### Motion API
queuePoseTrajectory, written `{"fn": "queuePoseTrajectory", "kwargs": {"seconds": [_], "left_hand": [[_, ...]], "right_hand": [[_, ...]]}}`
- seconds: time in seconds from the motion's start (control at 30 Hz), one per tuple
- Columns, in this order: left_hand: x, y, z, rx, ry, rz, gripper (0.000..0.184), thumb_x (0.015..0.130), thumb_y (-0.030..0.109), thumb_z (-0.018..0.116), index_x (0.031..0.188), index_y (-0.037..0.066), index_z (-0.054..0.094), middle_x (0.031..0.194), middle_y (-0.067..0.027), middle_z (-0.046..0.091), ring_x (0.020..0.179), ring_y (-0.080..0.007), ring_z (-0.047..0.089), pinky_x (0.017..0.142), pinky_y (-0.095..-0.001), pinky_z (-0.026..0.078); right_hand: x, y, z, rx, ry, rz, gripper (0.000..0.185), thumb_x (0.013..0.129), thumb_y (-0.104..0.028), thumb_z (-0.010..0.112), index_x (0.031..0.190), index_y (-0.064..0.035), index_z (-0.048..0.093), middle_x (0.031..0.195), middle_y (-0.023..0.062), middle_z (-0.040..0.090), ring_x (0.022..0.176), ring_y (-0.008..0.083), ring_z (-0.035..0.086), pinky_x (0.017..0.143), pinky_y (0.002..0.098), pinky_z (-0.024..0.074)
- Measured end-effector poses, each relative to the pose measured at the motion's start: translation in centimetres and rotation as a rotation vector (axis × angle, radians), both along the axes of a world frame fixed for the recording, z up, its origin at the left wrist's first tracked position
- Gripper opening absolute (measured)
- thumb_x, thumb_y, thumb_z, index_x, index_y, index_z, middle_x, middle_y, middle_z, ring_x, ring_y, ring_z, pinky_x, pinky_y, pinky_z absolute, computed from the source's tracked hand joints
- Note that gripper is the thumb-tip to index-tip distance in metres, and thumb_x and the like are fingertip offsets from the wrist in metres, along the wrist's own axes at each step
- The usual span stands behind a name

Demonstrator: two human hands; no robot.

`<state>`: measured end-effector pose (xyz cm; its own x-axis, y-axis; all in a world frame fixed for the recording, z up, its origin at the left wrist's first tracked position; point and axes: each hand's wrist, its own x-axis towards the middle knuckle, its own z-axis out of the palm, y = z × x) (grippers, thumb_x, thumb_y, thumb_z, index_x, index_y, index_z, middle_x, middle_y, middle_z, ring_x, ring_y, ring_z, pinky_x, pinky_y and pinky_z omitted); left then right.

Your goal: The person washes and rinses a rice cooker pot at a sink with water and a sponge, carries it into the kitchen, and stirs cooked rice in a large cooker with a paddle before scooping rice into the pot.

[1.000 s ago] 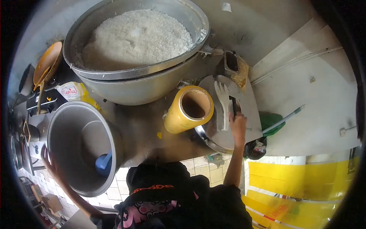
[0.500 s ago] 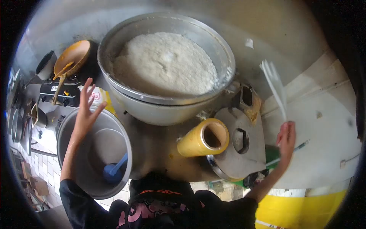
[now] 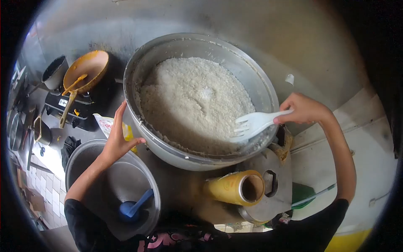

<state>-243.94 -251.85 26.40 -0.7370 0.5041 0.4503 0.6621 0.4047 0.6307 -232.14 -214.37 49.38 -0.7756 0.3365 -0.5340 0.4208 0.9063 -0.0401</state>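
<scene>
A large metal bowl (image 3: 161,145) full of a white, crumbly, grain-like mass (image 3: 197,101) stands at the centre. My right hand (image 3: 300,110) is closed round the handle of a white fork-shaped paddle (image 3: 256,125), whose tines touch the white mass near the bowl's right side. At the bowl's left rim is my left hand (image 3: 117,140), fingers spread, with the fingertips and thumb against or very near the outer wall. Below it stands a deep grey pot (image 3: 156,201) with a blue scoop (image 3: 135,205) inside.
A yellow roll (image 3: 226,187) lies in front of the bowl, beside a round metal lid (image 3: 275,201) with an opening. On the left, an orange-stained pan (image 3: 90,69) and a dark pot (image 3: 54,73) sit by a black stove (image 3: 71,110). A wall rises behind.
My right hand has lifted the white paddle off the lid and brought it into the bowl. My left hand has gone from the grey pot's rim to the bowl's side. The view has shifted.
</scene>
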Motion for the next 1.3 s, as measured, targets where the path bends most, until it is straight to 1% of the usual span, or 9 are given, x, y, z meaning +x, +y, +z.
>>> {"fn": "queuePoseTrajectory", "kwargs": {"seconds": [0.07,0.23,0.4,0.57,0.77,1.1,1.2,1.27,1.3], "left_hand": [[-0.2,0.0,0.0,0.007,-0.037,0.000,0.106,0.050,0.023,0.080,0.131,-0.002,0.015,0.133,-0.0196,0.024,0.125,-0.0315,0.024,0.103,-0.0369,0.021],[-0.2,0.4,-0.3,0.027,-0.059,-0.008,0.105,0.049,0.025,0.079,0.130,-0.002,0.019,0.132,-0.0191,0.025,0.125,-0.0312,0.024,0.103,-0.0379,0.021],[-0.1,0.5,-0.2,0.033,-0.064,0.013,0.103,0.051,0.031,0.078,0.130,-0.002,0.020,0.132,-0.0188,0.024,0.125,-0.0308,0.024,0.102,-0.0387,0.022],[0.0,0.4,-0.6,0.015,-0.060,0.005,0.104,0.051,0.028,0.078,0.130,-0.002,0.018,0.132,-0.0192,0.024,0.124,-0.0307,0.024,0.102,-0.0381,0.022],[0.2,0.4,-0.5,-0.033,-0.037,0.043,0.104,0.050,0.021,0.079,0.131,-0.003,0.017,0.132,-0.0195,0.024,0.124,-0.0311,0.025,0.103,-0.0369,0.021],[0.2,0.3,-0.6,-0.071,-0.047,0.075,0.104,0.051,0.015,0.079,0.131,-0.001,0.015,0.133,-0.0200,0.022,0.125,-0.0330,0.023,0.103,-0.0379,0.021],[0.1,0.3,-0.2,-0.087,-0.036,0.056,0.104,0.052,0.015,0.078,0.131,0.000,0.013,0.134,-0.0200,0.021,0.126,-0.0332,0.021,0.103,-0.0385,0.021],[0.1,0.3,0.0,-0.089,-0.036,0.058,0.104,0.052,0.015,0.078,0.132,0.000,0.013,0.135,-0.0200,0.019,0.126,-0.0332,0.020,0.104,-0.0384,0.020],[0.1,0.2,0.1,-0.097,-0.037,0.054,0.104,0.053,0.015,0.078,0.132,0.001,0.012,0.136,-0.0200,0.017,0.127,-0.0332,0.019,0.104,-0.0383,0.020]], "right_hand": [[-0.5,0.8,-1.4,-0.077,0.148,0.205,0.039,0.065,-0.039,0.070,0.065,-0.0002,0.063,0.050,0.0025,0.051,0.046,0.0109,0.047,0.044,0.0261,0.0367],[-0.5,1.3,-3.3,0.016,0.198,0.162,0.039,0.062,-0.037,0.072,0.061,0.0004,0.062,0.049,0.0037,0.051,0.049,0.0116,0.048,0.046,0.0269,0.0374],[2.0,0.7,-5.3,0.044,0.277,-0.064,0.039,0.061,-0.037,0.074,0.055,-0.0019,0.058,0.049,0.0032,0.051,0.048,0.0106,0.047,0.046,0.0266,0.0366],[5.7,-0.5,-7.4,-0.078,0.455,-0.139,0.032,0.068,-0.035,0.070,0.064,-0.0033,0.063,0.054,0.0045,0.057,0.050,0.0120,0.053,0.048,0.0260,0.0387],[7.3,1.5,-9.5,-0.171,0.654,-0.084,0.025,0.071,-0.028,0.069,0.068,-0.0036,0.064,0.056,0.0041,0.058,0.050,0.0095,0.050,0.048,0.0253,0.0370],[7.1,1.4,-8.2,-0.081,0.565,-0.111,0.026,0.076,-0.025,0.064,0.066,-0.0017,0.061,0.052,0.0020,0.050,0.049,0.0072,0.046,0.047,0.0239,0.0355],[6.6,1.0,-6.9,-0.140,0.614,-0.152,0.023,0.079,-0.022,0.061,0.070,-0.0015,0.061,0.058,0.0012,0.053,0.050,0.0072,0.045,0.048,0.0241,0.0371],[5.9,-1.0,-4.8,-0.532,0.761,-0.283,0.019,0.080,-0.019,0.060,0.075,-0.0015,0.061,0.066,0.0013,0.056,0.052,0.0079,0.046,0.050,0.0243,0.0388],[5.6,-1.1,-4.7,-0.566,0.793,-0.230,0.014,0.081,-0.016,0.058,0.078,-0.0022,0.058,0.075,0.0014,0.056,0.059,0.0086,0.048,0.057,0.0235,0.0402]]}}
